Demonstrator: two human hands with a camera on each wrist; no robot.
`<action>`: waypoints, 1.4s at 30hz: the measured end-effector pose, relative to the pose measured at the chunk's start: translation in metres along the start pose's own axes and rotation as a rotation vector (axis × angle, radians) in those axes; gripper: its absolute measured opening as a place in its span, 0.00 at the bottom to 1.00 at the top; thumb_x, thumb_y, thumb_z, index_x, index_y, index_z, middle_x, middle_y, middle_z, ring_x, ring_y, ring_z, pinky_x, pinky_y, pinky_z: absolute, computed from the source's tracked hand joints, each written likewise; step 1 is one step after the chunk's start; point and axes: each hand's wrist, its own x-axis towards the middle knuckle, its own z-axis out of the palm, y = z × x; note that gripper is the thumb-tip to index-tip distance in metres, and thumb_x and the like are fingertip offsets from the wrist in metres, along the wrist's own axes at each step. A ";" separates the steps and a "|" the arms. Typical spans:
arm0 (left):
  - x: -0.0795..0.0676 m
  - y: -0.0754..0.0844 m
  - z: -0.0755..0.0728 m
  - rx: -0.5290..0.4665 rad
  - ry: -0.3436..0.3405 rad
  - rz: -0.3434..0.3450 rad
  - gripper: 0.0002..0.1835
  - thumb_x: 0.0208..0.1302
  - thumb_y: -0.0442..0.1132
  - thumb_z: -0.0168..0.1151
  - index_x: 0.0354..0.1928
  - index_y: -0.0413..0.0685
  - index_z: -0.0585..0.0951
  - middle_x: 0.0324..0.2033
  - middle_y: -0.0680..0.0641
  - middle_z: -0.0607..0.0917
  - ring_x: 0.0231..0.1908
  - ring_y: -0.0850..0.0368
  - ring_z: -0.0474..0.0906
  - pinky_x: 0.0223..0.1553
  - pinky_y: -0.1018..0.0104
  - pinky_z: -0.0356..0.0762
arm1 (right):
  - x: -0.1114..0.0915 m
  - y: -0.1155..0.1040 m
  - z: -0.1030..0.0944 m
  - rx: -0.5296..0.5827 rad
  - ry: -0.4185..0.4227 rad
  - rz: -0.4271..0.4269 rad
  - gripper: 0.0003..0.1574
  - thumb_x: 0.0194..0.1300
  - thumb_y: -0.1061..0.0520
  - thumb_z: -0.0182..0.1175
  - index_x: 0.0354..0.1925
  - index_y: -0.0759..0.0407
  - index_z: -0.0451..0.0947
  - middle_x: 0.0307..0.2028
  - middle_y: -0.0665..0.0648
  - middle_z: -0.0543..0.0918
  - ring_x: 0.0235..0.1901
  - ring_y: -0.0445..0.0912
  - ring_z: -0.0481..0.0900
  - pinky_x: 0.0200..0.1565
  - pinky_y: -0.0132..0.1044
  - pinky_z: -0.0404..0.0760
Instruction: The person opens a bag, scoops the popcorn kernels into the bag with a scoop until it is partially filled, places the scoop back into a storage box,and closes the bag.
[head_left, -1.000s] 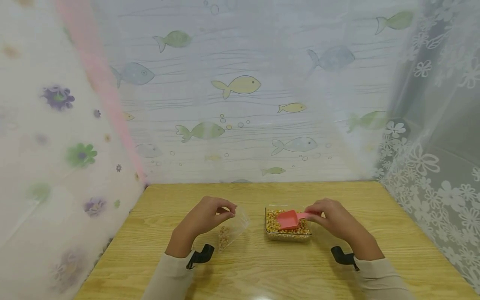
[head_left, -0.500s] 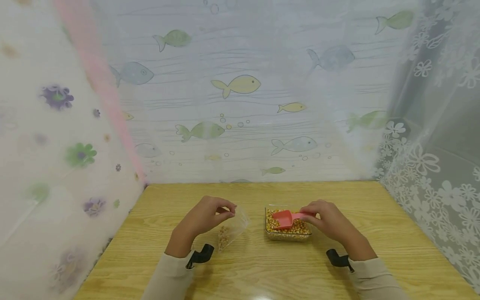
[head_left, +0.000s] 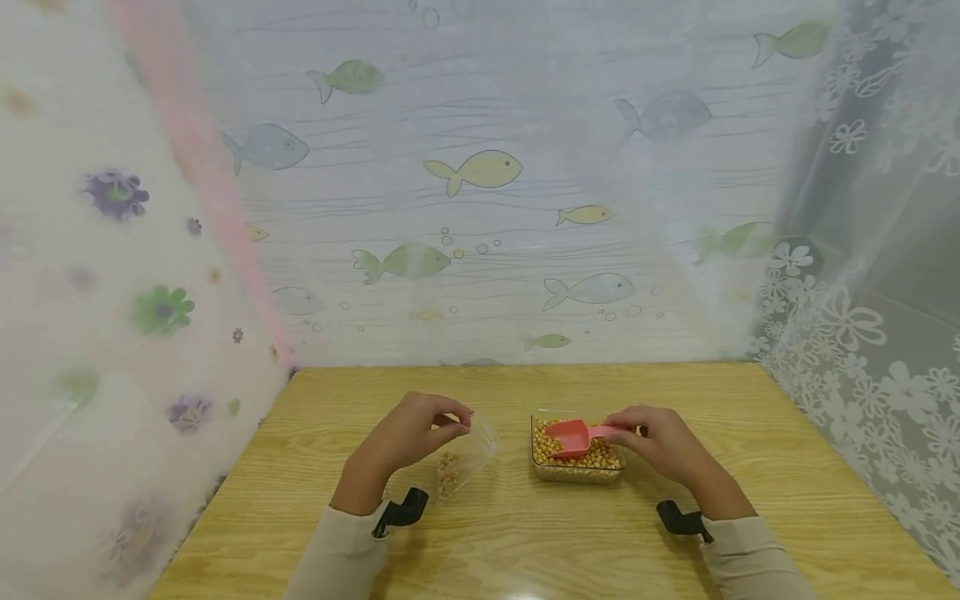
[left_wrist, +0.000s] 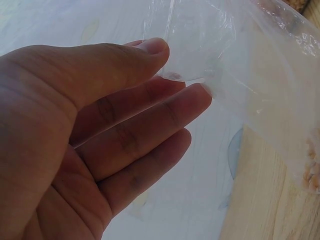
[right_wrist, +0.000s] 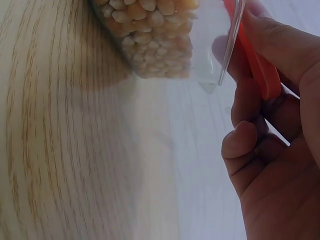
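Observation:
My left hand (head_left: 415, 429) pinches the upper edge of a clear plastic bag (head_left: 472, 454) between thumb and forefinger, its other fingers loosely bent in the left wrist view. Corn kernels (head_left: 447, 477) lie at the bag's lower end. To the right, a clear rectangular container (head_left: 577, 476) full of yellow corn kernels (head_left: 603, 455) stands on the table. My right hand (head_left: 654, 437) grips the handle of a pink scoop (head_left: 572, 438), whose bowl lies at the kernels inside the container. The handle (right_wrist: 260, 65) passes beside the container's rim in the right wrist view.
The wooden table (head_left: 495, 550) carries the bag and container. A fish-printed curtain (head_left: 480, 250) hangs along its back edge, with flowered sheets (head_left: 112, 333) at the left and right. A black wrist mount (head_left: 678, 518) sits by each sleeve.
The scoop has shifted left across the kernels over the first half second, then slightly back right, the right hand moving with it. The left hand and bag hold still.

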 end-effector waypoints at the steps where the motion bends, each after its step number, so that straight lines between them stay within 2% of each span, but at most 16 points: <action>1: 0.000 0.000 0.000 0.002 0.001 0.008 0.05 0.73 0.42 0.67 0.45 0.57 0.88 0.52 0.53 0.89 0.43 0.66 0.89 0.46 0.67 0.86 | -0.001 0.000 0.000 0.004 0.000 0.006 0.13 0.68 0.52 0.70 0.49 0.51 0.90 0.39 0.46 0.88 0.27 0.34 0.72 0.28 0.31 0.75; 10: 0.000 0.001 0.000 0.001 0.000 0.002 0.05 0.73 0.42 0.67 0.46 0.57 0.88 0.53 0.53 0.89 0.43 0.66 0.89 0.47 0.68 0.86 | -0.002 0.002 -0.005 0.034 0.002 0.068 0.12 0.69 0.51 0.69 0.50 0.51 0.89 0.42 0.49 0.89 0.25 0.39 0.71 0.26 0.32 0.73; 21: 0.001 0.001 0.000 0.002 0.003 0.004 0.04 0.73 0.42 0.67 0.45 0.57 0.88 0.52 0.53 0.89 0.43 0.66 0.89 0.46 0.68 0.85 | -0.005 0.005 -0.007 0.065 0.016 0.101 0.14 0.71 0.50 0.67 0.51 0.53 0.89 0.46 0.55 0.90 0.31 0.40 0.79 0.31 0.33 0.79; 30: 0.000 0.003 -0.001 0.005 0.003 0.007 0.05 0.73 0.42 0.67 0.45 0.56 0.88 0.51 0.53 0.89 0.42 0.66 0.89 0.46 0.66 0.86 | -0.005 0.005 -0.011 0.076 0.038 0.086 0.12 0.72 0.51 0.67 0.50 0.51 0.89 0.46 0.54 0.90 0.32 0.36 0.79 0.32 0.34 0.80; 38: 0.000 0.002 -0.001 0.008 0.007 -0.003 0.05 0.73 0.43 0.67 0.46 0.57 0.88 0.51 0.54 0.89 0.43 0.67 0.89 0.47 0.68 0.86 | -0.003 0.004 -0.015 0.117 0.050 0.092 0.13 0.73 0.51 0.66 0.52 0.53 0.88 0.47 0.54 0.90 0.34 0.44 0.83 0.34 0.34 0.82; 42: 0.000 0.002 0.000 0.004 0.009 0.000 0.06 0.73 0.43 0.67 0.47 0.57 0.88 0.51 0.54 0.89 0.43 0.67 0.89 0.47 0.68 0.85 | -0.003 0.001 -0.017 0.123 0.052 0.101 0.14 0.73 0.51 0.66 0.53 0.55 0.88 0.49 0.56 0.90 0.37 0.39 0.83 0.36 0.34 0.83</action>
